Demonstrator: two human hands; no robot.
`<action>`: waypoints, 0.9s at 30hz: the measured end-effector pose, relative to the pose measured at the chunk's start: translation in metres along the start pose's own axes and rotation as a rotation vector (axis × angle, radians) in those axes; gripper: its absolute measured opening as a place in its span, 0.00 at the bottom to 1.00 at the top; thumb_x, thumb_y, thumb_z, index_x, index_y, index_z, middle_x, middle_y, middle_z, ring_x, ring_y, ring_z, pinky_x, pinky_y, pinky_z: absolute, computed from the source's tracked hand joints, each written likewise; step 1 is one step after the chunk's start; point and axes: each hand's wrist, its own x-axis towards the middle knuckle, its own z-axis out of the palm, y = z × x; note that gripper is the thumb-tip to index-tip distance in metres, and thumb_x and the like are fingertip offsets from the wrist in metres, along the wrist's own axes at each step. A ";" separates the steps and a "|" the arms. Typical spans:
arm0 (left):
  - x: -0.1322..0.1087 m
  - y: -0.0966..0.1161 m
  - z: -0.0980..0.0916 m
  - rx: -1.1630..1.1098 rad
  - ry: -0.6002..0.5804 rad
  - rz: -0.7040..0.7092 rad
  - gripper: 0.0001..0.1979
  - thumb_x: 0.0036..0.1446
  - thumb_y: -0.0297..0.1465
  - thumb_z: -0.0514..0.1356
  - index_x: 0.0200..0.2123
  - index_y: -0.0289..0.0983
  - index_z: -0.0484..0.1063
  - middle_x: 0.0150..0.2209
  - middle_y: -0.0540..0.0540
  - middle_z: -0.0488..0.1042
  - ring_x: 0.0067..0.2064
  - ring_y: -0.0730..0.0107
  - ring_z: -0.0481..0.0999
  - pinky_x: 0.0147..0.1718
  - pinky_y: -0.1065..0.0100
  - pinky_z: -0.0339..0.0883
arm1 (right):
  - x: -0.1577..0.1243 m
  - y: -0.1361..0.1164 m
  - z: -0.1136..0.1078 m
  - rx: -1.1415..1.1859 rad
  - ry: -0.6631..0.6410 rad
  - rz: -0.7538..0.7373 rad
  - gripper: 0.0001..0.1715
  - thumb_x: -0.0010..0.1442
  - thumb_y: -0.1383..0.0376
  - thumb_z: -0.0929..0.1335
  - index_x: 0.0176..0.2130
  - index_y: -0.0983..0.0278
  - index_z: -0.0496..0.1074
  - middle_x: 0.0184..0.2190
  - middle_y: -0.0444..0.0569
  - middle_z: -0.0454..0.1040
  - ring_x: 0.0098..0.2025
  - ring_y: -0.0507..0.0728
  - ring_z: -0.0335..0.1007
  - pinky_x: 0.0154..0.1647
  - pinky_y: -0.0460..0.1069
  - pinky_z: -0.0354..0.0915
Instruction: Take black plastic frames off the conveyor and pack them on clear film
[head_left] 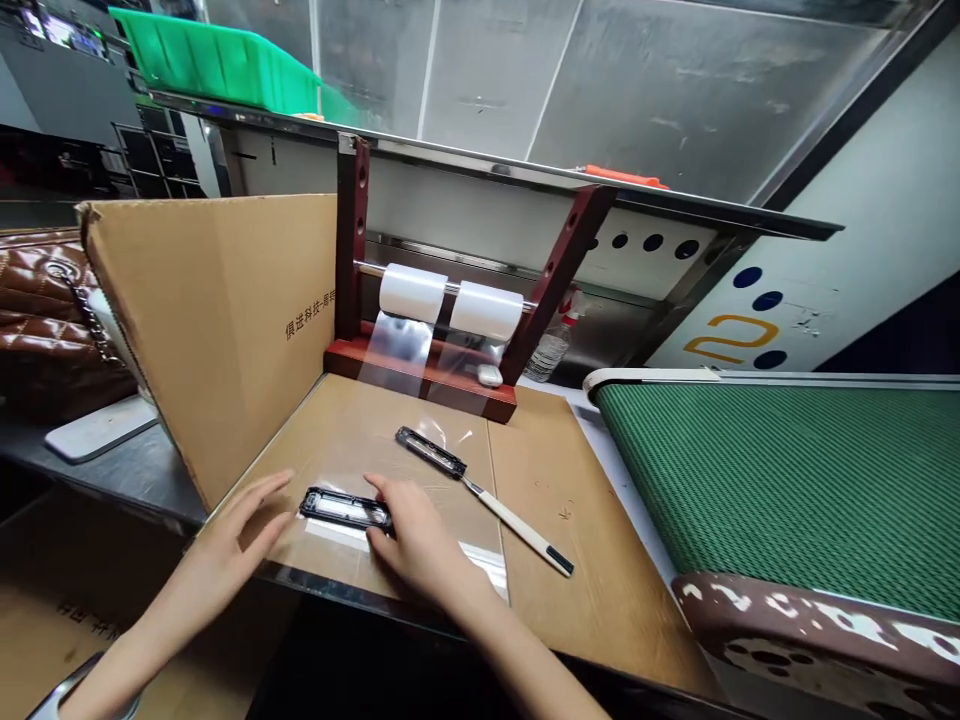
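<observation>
My right hand [424, 530] has its thumb and fingers around the right end of a black rectangular plastic frame [343, 509], which lies on a clear plastic film sheet [420, 540]. My left hand [232, 530] is open, its fingertips just left of the frame on the film's edge. Farther up lies a second black frame [430, 451], its end next to the metal tip of a white-handled blade tool [521, 528]. Clear film hangs from two white rolls [450, 305] on a rod.
An upright cardboard panel [210, 320] stands left of the brown cardboard work surface [592, 560]. The rolls sit in a dark red wooden stand [420, 385]. A green conveyor belt [780, 480] runs along the right. A quilted brown handbag [45, 320] lies beyond the panel.
</observation>
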 end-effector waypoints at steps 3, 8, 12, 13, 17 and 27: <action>-0.008 0.012 -0.001 -0.220 0.127 -0.145 0.39 0.47 0.60 0.59 0.55 0.41 0.66 0.61 0.38 0.69 0.64 0.47 0.64 0.66 0.48 0.52 | -0.001 0.002 -0.006 0.060 0.011 0.008 0.32 0.55 0.75 0.69 0.58 0.62 0.65 0.44 0.51 0.74 0.48 0.60 0.72 0.53 0.56 0.69; -0.017 0.050 0.005 -0.598 -0.021 -0.324 0.37 0.41 0.59 0.66 0.48 0.40 0.73 0.50 0.39 0.79 0.57 0.49 0.74 0.57 0.56 0.68 | -0.007 0.000 -0.013 0.186 0.053 0.022 0.31 0.56 0.73 0.68 0.58 0.60 0.63 0.44 0.48 0.73 0.48 0.57 0.71 0.53 0.54 0.68; -0.015 0.063 0.016 -0.770 -0.078 -0.390 0.29 0.37 0.54 0.72 0.36 0.40 0.76 0.41 0.43 0.81 0.48 0.55 0.79 0.51 0.62 0.74 | -0.008 0.001 -0.012 0.237 0.090 0.000 0.30 0.56 0.71 0.68 0.57 0.59 0.64 0.44 0.48 0.73 0.48 0.58 0.71 0.54 0.54 0.67; -0.014 0.062 0.018 -0.799 -0.077 -0.392 0.26 0.38 0.52 0.73 0.34 0.40 0.76 0.39 0.45 0.81 0.46 0.58 0.79 0.50 0.63 0.74 | -0.009 0.002 -0.011 0.233 0.095 -0.006 0.30 0.56 0.71 0.68 0.57 0.59 0.64 0.44 0.48 0.73 0.48 0.58 0.71 0.54 0.55 0.67; -0.016 0.056 0.022 -0.883 -0.056 -0.382 0.18 0.42 0.45 0.73 0.28 0.40 0.74 0.31 0.51 0.77 0.39 0.68 0.77 0.45 0.70 0.74 | -0.014 0.002 -0.008 0.243 0.105 -0.017 0.30 0.56 0.71 0.68 0.57 0.58 0.64 0.44 0.48 0.73 0.47 0.58 0.71 0.53 0.55 0.68; -0.035 0.060 0.019 -0.964 0.027 -0.403 0.19 0.42 0.45 0.74 0.26 0.39 0.73 0.38 0.48 0.80 0.47 0.62 0.79 0.46 0.69 0.74 | -0.015 -0.008 -0.021 0.337 0.154 -0.045 0.25 0.55 0.69 0.66 0.53 0.58 0.65 0.40 0.46 0.74 0.43 0.55 0.73 0.49 0.51 0.71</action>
